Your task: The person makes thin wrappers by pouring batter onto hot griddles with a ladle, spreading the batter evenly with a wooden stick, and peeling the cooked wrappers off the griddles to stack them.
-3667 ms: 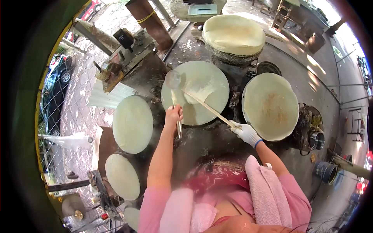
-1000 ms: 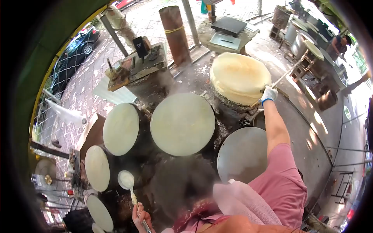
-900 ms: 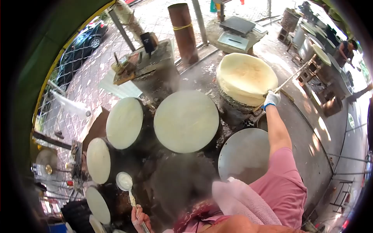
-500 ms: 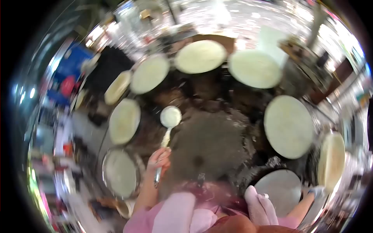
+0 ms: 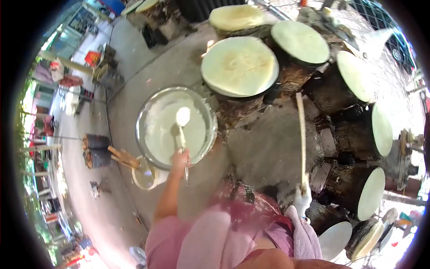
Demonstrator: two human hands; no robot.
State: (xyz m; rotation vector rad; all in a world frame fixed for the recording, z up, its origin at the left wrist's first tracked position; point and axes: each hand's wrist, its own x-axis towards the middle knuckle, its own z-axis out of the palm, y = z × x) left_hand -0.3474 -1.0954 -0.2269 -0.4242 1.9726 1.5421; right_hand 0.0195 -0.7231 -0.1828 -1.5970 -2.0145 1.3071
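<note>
Bare left hand (image 5: 180, 158) grasped a ladle (image 5: 182, 117) over the basin (image 5: 210, 121) of pale batter (image 5: 156, 123) just beyond it, gloved right hand (image 5: 303, 200) gripped a stick (image 5: 302, 134) pointing forward, and ladling appeared in hand, the next move calling for a level lift.

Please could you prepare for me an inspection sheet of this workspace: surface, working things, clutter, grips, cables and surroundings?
Surface: grey floor, stained, partly ringed by round flat plates.
Working things: ladle over pale liquid in a metal basin; long wooden stick.
Clutter: white bucket and pieces of wood near the basin.
Left grip: bare, closed around the ladle's handle.
Right grip: gloved, closed around the stick's lower end in the picture.
Cables: nothing seen that is clearly a cable.
Surroundings: wire fence and car, upper right.
</note>
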